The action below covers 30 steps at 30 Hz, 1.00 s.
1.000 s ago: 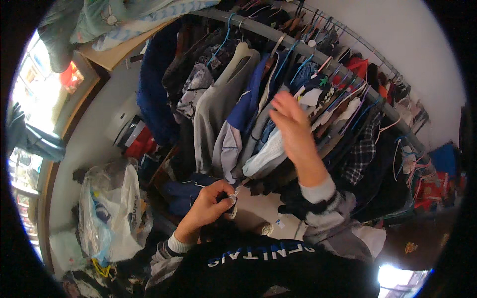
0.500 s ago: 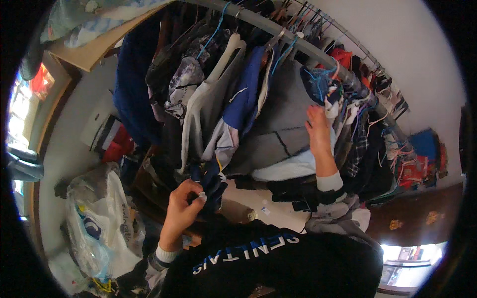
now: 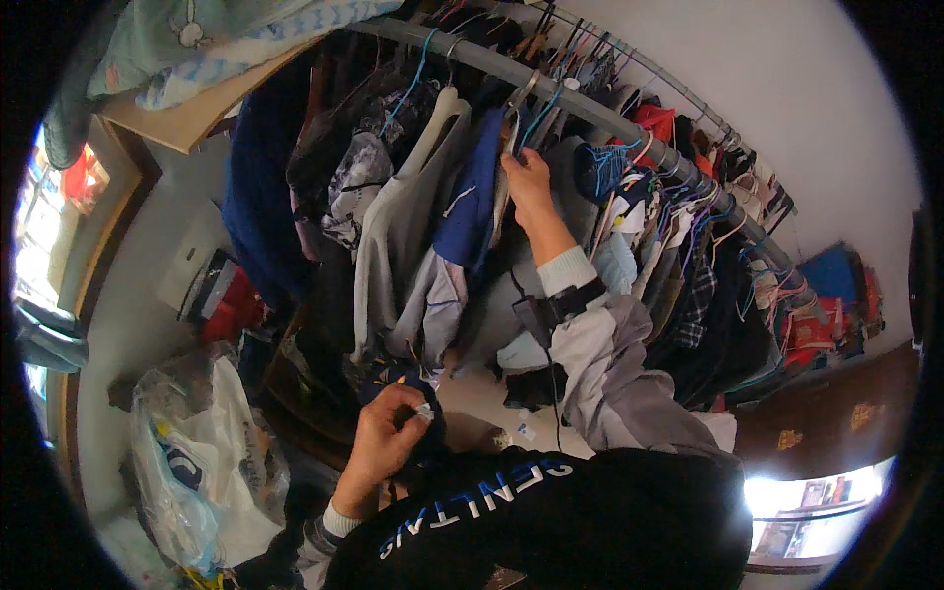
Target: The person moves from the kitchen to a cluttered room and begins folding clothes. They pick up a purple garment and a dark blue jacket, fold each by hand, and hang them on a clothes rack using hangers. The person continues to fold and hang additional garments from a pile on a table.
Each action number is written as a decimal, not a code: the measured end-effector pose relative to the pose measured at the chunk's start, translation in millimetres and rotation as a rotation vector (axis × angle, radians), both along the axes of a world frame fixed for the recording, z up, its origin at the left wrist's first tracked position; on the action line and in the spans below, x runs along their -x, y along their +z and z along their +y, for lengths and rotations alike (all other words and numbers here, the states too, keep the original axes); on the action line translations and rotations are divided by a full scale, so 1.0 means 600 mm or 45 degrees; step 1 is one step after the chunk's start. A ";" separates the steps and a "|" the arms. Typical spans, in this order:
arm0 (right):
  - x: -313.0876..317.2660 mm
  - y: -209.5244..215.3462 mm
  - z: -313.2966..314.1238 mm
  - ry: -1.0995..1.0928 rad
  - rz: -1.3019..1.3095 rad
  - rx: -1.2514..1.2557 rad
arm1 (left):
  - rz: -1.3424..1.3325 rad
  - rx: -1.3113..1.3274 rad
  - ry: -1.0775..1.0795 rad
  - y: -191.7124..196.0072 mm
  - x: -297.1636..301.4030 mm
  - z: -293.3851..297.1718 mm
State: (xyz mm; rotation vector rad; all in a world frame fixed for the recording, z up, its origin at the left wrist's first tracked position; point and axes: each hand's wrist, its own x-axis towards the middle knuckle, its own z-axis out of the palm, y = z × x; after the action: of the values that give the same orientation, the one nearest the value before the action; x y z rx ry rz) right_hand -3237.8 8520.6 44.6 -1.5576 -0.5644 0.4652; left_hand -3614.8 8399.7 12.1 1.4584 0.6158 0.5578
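Observation:
In the head view my right hand reaches up among the hanging clothes. Its thumb and fingers close on the upper edge of a cream-edged garment, right beside a blue and grey jacket. Low in the middle, my left hand is closed with a small whitish thing at the fingertips, too small to name. Dark navy cloth lies just beyond it. A grey garment hangs partly behind my right forearm. Left of the blue jacket hangs a light grey cardigan on a pale hanger.
A grey rail crosses above, with crowded clothes and several coloured hangers to the right. Another rack stands behind. A clear plastic bag sits at lower left, below a wooden shelf and beside a window. A dark wooden cabinet is at right.
My right hand has moved left and up, from the clothes on the right to the cream-edged garment. My left hand has shifted slightly right and down, still closed. The grey garment is now more covered.

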 end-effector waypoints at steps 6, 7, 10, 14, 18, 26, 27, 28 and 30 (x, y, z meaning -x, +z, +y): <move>-0.041 0.016 -0.023 -0.131 0.047 -0.284 | 0.012 -0.249 -0.230 0.054 -0.041 0.002; -0.049 0.020 -0.034 -0.054 0.174 -0.408 | -0.041 -0.218 -0.245 0.066 -0.049 0.006; -0.059 0.026 -0.074 0.009 0.359 -0.547 | -0.017 -0.293 -0.317 0.101 -0.074 0.027; -0.028 0.022 -0.144 -0.047 0.325 -0.653 | -0.078 -0.288 -0.357 0.143 -0.117 0.058; 0.051 -0.003 -0.222 -0.063 -0.159 -0.223 | -0.243 -0.187 -0.321 0.165 -0.220 0.124; 0.087 0.006 -0.302 0.194 -0.805 -0.132 | -0.192 0.121 -0.344 0.192 -0.385 0.203; 0.086 0.007 -0.303 0.188 -0.820 -0.145 | -0.204 0.114 -0.385 0.195 -0.393 0.201; 0.085 0.008 -0.303 0.200 -0.784 -0.117 | -0.218 0.103 -0.395 0.198 -0.397 0.197; 0.085 0.008 -0.303 0.169 -0.797 -0.142 | -0.263 0.077 -0.415 0.204 -0.402 0.193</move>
State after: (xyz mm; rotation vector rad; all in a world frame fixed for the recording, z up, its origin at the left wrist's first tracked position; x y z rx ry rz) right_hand -3288.6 8339.0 49.3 -1.5551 -1.1577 0.0285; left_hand -3373.3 8515.3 134.7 1.3871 0.2238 0.4219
